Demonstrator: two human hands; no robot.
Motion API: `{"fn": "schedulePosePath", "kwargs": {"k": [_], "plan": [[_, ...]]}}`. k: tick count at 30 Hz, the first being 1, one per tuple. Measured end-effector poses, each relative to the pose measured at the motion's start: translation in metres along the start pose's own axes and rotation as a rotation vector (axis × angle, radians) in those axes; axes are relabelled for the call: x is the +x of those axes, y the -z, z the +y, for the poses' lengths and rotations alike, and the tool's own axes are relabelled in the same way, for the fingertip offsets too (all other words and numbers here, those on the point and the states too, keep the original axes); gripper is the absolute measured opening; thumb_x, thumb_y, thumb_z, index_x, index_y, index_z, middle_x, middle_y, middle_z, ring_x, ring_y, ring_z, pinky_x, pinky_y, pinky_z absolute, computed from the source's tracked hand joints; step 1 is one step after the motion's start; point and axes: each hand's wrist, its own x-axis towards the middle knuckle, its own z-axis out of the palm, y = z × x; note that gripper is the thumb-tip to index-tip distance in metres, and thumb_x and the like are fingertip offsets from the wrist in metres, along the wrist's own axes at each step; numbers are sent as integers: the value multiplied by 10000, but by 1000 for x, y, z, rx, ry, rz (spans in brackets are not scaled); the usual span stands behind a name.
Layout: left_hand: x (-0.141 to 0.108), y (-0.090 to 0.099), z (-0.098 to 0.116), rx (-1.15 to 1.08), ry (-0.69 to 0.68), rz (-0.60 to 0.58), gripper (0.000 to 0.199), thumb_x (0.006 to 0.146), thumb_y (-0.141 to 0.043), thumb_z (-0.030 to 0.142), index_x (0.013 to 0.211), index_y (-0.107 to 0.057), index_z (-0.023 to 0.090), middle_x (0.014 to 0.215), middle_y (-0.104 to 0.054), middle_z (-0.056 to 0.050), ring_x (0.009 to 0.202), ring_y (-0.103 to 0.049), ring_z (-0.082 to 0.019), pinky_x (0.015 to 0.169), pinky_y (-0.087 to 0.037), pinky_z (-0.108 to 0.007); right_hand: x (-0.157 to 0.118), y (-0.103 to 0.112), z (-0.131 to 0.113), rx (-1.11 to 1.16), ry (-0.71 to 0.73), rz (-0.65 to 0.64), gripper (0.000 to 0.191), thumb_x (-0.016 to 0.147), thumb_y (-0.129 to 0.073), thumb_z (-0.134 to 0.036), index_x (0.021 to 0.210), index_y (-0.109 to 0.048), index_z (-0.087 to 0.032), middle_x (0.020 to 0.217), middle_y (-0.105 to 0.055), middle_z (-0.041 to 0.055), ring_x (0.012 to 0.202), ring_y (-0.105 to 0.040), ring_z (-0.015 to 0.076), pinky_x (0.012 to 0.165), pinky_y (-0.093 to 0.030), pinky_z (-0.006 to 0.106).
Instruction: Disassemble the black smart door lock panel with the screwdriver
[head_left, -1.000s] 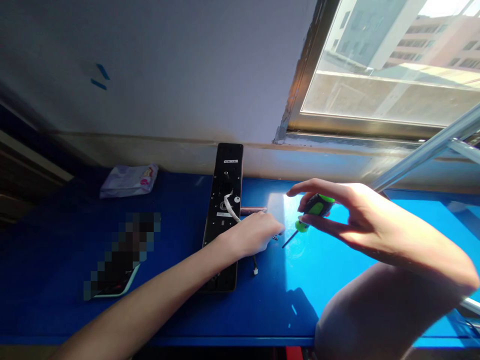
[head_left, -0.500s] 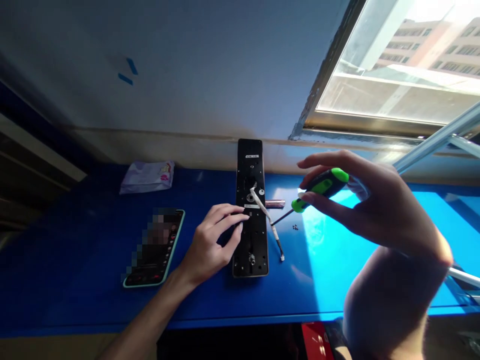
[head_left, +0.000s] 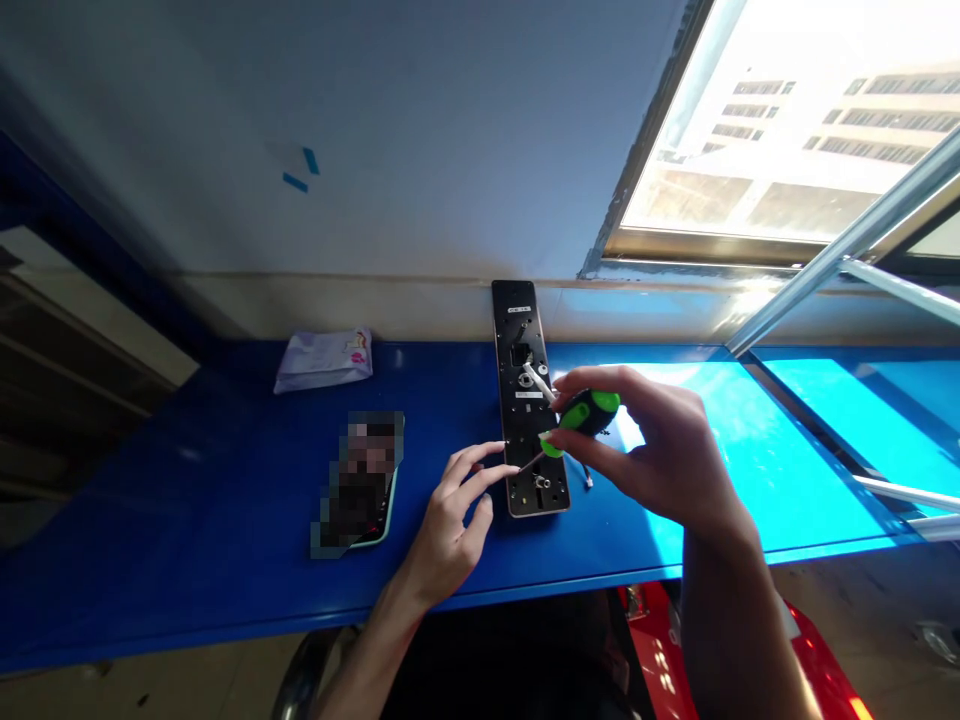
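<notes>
A long black panel (head_left: 523, 425), which looks like the inner side of a door lock, lies on the blue table. My right hand (head_left: 645, 430) holds a green and black screwdriver (head_left: 589, 412) by its handle, tilted, with the tip at the panel's lower left part. My left hand (head_left: 465, 500) has its fingers stretched out, the fingertips at the panel's left edge close to the screwdriver tip. From the panel's middle a white-wrapped cable (head_left: 541, 384) runs out, partly hidden behind my right hand; its plug (head_left: 589, 483) rests on the table at right.
On the blue table (head_left: 247, 570), a phone (head_left: 367, 480) lies left of my left hand, and a pale packet (head_left: 324, 360) is at the back. A metal frame (head_left: 832, 265) stands at the right by the window. Something red (head_left: 660, 660) is below the front edge.
My right hand has brought the screwdriver left and down, from beside the cable onto the panel. My left fingers have shifted down along the panel. The view has moved too.
</notes>
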Motion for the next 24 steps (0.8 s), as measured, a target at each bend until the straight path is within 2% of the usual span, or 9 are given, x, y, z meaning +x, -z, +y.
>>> {"fn": "schedulePosePath", "kwargs": {"k": [6,10,17,24], "plan": [[0,-2,-1,13,-58,30,373,977,-480,121,1218,-738,242,1395,-672,-90,1377,-563,-279,1194,-480,-518,-4,-9,-15,-13,38,-39,266,922,-795,-260,1158,-698,-185,1004,-793,36,785,-720,124,731,-577,230],[2,-2,0,24,-92,34,347,959,-482,107,1162,-739,223,1345,-692,-97,1351,-580,-273,1178,-492,-500,-5,-7,-21,-24,49,-56,269,930,-787,-281,1172,-705,-197,1034,-798,46,824,-726,139,779,-569,244],[4,-6,-1,36,-126,25,347,931,-426,56,1075,-706,203,1215,-725,-94,1259,-633,-246,1148,-506,-479,-8,-7,-27,-23,48,-137,282,944,-768,-282,1208,-688,-224,1078,-797,44,783,-702,138,751,-545,254],[2,-6,1,94,-133,37,395,871,-430,7,1047,-720,209,1181,-738,-83,1161,-670,-239,1080,-552,-456,-6,-12,-30,-30,81,-212,265,966,-740,-291,1215,-666,-238,1108,-788,48,799,-705,152,747,-534,269]]}}
